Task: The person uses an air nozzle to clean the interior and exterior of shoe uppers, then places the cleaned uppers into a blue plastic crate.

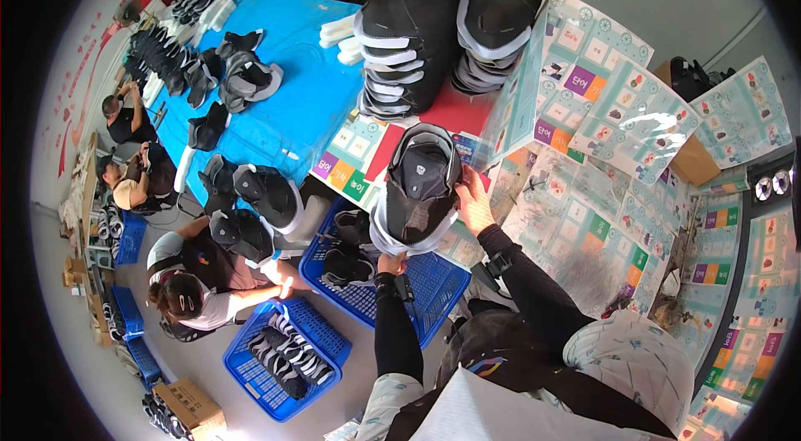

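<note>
Both my hands hold a black shoe upper with a pale grey-white lower edge, its collar opening turned up. My left hand grips the white edge at the near end, with the fingers partly hidden under it. On the other side, my right hand clasps the collar, thumb and fingers closed round it. Beyond it rise a tall stack of the same black uppers and a second stack, nested into each other. A blue basket with several dark uppers lies below my left hand.
A blue-covered table bears several black uppers and white strips. Printed boards cover the bench to the right. A co-worker sits at the left beside another blue basket of striped uppers. More people sit farther off.
</note>
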Demonstrator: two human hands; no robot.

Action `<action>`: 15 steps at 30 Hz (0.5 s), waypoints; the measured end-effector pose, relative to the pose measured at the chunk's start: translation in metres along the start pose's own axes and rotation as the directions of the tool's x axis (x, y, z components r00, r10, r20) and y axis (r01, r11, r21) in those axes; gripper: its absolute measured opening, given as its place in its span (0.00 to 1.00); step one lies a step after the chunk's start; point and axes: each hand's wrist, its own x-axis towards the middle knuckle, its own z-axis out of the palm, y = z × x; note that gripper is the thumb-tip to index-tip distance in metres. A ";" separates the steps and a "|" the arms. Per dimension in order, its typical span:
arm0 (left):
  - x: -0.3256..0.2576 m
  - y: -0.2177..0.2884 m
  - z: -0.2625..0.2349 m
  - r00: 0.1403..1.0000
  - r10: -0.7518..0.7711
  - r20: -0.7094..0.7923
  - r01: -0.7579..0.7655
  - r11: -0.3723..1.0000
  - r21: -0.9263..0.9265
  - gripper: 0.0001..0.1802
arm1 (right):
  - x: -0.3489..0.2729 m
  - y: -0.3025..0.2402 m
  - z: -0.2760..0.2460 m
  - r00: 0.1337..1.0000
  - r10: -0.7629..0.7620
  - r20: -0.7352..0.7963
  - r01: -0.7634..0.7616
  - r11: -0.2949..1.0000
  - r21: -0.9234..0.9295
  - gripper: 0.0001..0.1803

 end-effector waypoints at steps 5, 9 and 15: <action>-0.031 -0.014 0.010 1.000 0.024 -0.002 -0.022 0.885 -0.465 0.17 | -0.029 -0.070 0.012 0.989 -0.148 0.012 0.142 0.914 -0.380 0.38; -0.069 -0.095 -0.011 1.000 0.006 0.010 0.001 0.804 -0.595 0.13 | -0.048 -0.103 0.014 0.971 -0.208 0.121 0.240 0.806 -0.541 0.39; -0.174 -0.257 -0.044 0.889 -0.455 0.062 0.429 0.775 -0.464 0.19 | -0.096 -0.097 -0.030 0.894 -0.224 0.387 0.420 0.719 -0.554 0.24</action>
